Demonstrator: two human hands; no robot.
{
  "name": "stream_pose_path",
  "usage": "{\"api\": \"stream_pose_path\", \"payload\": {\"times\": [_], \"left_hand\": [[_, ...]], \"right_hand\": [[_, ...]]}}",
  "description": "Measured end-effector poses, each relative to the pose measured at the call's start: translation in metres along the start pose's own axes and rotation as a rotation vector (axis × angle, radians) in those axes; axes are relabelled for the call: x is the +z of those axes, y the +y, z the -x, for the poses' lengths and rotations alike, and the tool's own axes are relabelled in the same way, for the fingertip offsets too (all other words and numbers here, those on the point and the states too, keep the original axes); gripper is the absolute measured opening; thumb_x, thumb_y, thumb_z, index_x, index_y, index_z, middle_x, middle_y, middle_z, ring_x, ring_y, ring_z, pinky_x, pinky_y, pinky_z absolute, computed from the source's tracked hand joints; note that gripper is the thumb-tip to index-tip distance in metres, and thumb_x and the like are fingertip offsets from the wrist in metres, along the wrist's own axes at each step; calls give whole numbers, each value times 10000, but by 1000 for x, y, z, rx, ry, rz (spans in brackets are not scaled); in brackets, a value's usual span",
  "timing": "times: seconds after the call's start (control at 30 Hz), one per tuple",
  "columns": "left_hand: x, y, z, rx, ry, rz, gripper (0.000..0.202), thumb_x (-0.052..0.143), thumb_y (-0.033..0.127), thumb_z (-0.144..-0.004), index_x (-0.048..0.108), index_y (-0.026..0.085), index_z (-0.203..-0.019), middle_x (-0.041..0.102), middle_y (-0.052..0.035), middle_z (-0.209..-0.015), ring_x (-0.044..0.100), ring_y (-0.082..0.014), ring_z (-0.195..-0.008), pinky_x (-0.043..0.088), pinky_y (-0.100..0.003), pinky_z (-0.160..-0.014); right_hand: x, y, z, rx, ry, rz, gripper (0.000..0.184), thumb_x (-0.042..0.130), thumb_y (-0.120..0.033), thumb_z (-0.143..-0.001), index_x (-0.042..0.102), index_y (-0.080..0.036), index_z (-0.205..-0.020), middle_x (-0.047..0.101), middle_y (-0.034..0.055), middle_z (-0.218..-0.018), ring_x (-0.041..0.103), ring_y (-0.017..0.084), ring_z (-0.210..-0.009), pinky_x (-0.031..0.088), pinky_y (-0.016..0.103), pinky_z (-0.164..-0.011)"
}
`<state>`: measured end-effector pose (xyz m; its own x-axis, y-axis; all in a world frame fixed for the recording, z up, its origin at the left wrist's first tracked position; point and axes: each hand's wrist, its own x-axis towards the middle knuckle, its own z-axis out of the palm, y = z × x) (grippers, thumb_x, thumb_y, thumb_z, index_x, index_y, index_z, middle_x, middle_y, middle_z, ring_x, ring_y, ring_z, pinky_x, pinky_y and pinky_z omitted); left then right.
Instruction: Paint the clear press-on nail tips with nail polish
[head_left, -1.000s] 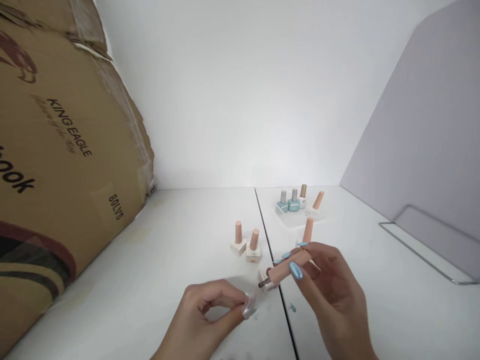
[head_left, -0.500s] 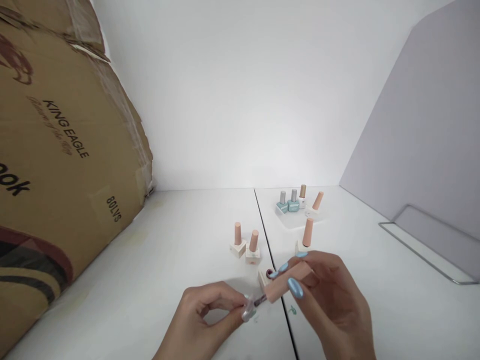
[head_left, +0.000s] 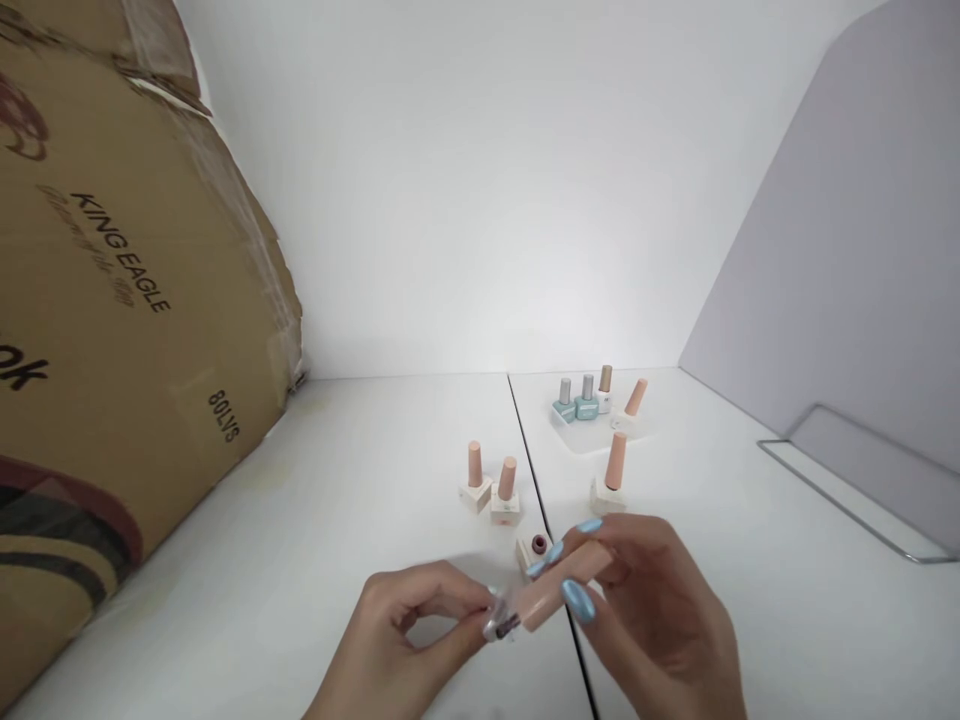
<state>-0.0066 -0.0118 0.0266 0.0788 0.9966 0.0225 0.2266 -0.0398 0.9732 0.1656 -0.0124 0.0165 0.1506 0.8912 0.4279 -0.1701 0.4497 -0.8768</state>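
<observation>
Peach cap (head_left: 559,600), gripped by the right hand's (head_left: 656,625) fingers, puts its brush against the nail tip (head_left: 493,625) pinched narrowly in the left hand (head_left: 416,625) (open bottle (head_left: 537,548) just beyond).

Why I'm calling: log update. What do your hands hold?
Left hand: pinching glossy pale nail tip. Right hand: peach cylindrical polish cap, dark brush at the nail tip. Uncapped white square polish bottle beside them.

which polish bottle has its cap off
The square white bottle at the front, its dark red neck bare; the right hand holds a peach cap, and the other bottles are all capped.
</observation>
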Motion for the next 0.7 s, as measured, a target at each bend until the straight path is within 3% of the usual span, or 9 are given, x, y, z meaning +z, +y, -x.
{"api": "stream_pose_path", "payload": {"times": [0.1, 0.2, 0.33, 0.5, 0.7], "left_hand": [[0, 0, 0, -1, -3, -17, 143, 718, 263, -736, 727, 193, -613, 754, -19, -658, 702, -171, -665, 554, -233, -676], [-1, -4, -1, 9, -9, -31, 119, 719, 250, -741, 738, 197, -637, 756, -19, -673, 703, -170, -683, 558, -230, -684], [-4, -8, -3, 43, -41, -60, 115, 716, 255, -753, 743, 195, -659, 760, -26, -690, 705, -172, -688, 571, -238, -686], [-7, -10, -4, 71, -84, -45, 109, 709, 247, -786, 749, 193, -700, 766, -21, -719, 706, -159, -701, 572, -232, -705], [-7, -15, -1, 83, -71, -21, 50, 719, 213, -783, 756, 206, -749, 778, -10, -790, 715, -147, -754, 575, -227, -752]], "right_hand": [[-1, 2, -2, 49, -68, -13, 142, 637, -309, -881, 569, -270, -999, 711, 11, -720, 690, 177, -744, 581, 339, -718], [-7, 0, -10, 97, -42, 3, 145, 631, -268, -885, 547, -268, -1003, 705, 5, -770, 700, 167, -767, 572, 326, -740], [-12, -1, -11, 18, 18, 47, 188, 663, -248, -861, 559, -267, -1016, 699, 21, -852, 695, 164, -749, 586, 320, -702], [-11, 3, -5, -88, -139, 50, 216, 657, -182, -855, 584, -275, -1036, 680, 21, -871, 699, 166, -823, 606, 320, -730], [-13, 0, -18, -50, -12, 48, 172, 638, -151, -863, 572, -255, -983, 679, -6, -792, 695, 148, -821, 591, 289, -721]]}}
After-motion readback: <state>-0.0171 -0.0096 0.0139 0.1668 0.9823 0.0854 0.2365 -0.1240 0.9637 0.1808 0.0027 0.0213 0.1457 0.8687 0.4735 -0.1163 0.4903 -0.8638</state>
